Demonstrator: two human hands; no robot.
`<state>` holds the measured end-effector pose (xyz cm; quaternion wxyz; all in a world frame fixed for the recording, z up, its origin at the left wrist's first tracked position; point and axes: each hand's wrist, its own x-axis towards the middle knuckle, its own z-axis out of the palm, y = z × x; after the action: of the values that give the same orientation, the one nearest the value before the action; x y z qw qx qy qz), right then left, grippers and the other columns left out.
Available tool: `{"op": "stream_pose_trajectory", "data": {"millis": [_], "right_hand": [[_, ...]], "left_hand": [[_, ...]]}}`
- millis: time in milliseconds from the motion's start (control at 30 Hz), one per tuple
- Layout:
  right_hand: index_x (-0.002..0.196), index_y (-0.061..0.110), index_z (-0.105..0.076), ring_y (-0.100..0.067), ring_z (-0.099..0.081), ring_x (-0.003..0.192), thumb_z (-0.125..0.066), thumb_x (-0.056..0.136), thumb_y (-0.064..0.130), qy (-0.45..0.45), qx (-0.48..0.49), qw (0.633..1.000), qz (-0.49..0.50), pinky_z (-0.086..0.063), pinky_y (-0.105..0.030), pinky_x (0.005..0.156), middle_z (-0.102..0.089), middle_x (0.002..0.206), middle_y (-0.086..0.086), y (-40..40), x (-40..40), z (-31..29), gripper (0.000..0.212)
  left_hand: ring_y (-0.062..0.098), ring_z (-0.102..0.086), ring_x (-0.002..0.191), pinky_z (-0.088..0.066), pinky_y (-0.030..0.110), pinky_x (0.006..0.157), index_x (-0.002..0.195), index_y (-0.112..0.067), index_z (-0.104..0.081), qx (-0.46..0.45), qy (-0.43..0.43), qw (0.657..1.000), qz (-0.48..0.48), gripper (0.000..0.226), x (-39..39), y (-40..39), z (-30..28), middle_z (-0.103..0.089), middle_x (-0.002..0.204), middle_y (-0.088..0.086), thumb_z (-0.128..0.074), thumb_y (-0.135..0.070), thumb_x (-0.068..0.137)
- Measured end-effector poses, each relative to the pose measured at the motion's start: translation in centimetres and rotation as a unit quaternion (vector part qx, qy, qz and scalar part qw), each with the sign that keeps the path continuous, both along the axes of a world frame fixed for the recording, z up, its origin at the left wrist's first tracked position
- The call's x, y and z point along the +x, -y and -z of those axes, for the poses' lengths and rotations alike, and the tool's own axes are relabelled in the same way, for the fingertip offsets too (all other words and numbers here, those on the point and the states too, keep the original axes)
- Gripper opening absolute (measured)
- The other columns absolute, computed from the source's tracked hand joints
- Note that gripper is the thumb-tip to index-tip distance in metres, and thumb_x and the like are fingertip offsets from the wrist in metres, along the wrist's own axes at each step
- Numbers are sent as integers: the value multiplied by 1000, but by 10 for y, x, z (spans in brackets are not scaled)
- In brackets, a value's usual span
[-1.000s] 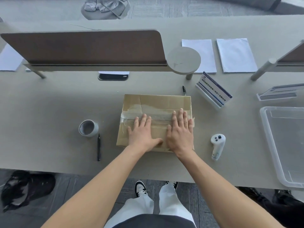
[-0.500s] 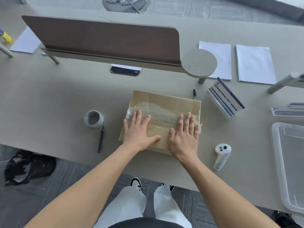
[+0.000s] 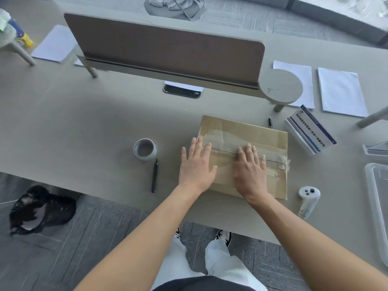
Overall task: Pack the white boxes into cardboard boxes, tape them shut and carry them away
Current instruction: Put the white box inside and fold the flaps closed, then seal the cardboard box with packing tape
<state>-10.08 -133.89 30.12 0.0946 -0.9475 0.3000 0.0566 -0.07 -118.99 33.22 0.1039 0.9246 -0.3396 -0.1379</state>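
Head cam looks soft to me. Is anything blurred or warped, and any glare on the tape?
Head view: right hand slightly motion-blurred, left hand sharper; wide-angle lens bows the table edge and far floor; clear tape on the cardboard box shows pale sheen, no harsh glare.

The cardboard box [image 3: 249,143] right of centre is matt brown board, its top crossed by a strip of glossy clear tape [image 3: 228,147] that wrinkles and catches light. The table [image 3: 84,127] has a smooth, matt grey-beige finish. At the right edge sits a translucent plastic bin [image 3: 378,198]. The white controller [image 3: 308,201] at lower right looks like smooth plastic. White paper sheets [image 3: 341,91] lie matt at upper right.
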Motion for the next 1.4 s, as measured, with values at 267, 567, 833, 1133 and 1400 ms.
{"op": "stream_pose_trajectory", "data": {"millis": [267,567,833,1133,1400], "right_hand": [[162,27,-11,-42,9,155,-27,102,58,-9,80,994,68,1,-63,122,4,169,-21,-92,101,0,70],[163,28,7,-37,19,154,-23,99,68,-10,-1,995,101,8,-61,122,17,167,-19,-117,107,26,81],[163,28,1,-33,14,156,-30,98,68,-4,-23,993,119,3,-58,124,12,169,-16,-119,109,30,82],[163,29,0,-35,12,156,-32,97,67,8,-26,993,112,2,-60,124,10,169,-18,-117,109,33,83],[162,31,-17,-8,12,155,-34,105,43,67,88,990,92,18,-50,122,2,170,10,-112,103,16,60]], "left_hand": [[29,-15,152,-19,45,121,151,-9,-34,1,-79,990,-117,62,79,-116,23,-24,161,16,-51,-35,98],[31,-44,125,-41,39,101,122,-3,-50,48,-115,987,-100,33,157,-156,73,-50,131,13,-56,-25,98],[24,-56,109,-36,38,89,111,-17,-61,167,-6,986,-13,27,193,-140,106,-63,111,2,-47,-37,99],[25,-59,88,-36,36,81,96,-21,-63,107,12,994,-18,14,196,-125,91,-68,88,4,-50,-16,92],[29,-44,58,-33,35,72,70,-18,-41,-82,15,996,-37,21,151,-94,10,-41,53,-3,-48,-12,89]]}}
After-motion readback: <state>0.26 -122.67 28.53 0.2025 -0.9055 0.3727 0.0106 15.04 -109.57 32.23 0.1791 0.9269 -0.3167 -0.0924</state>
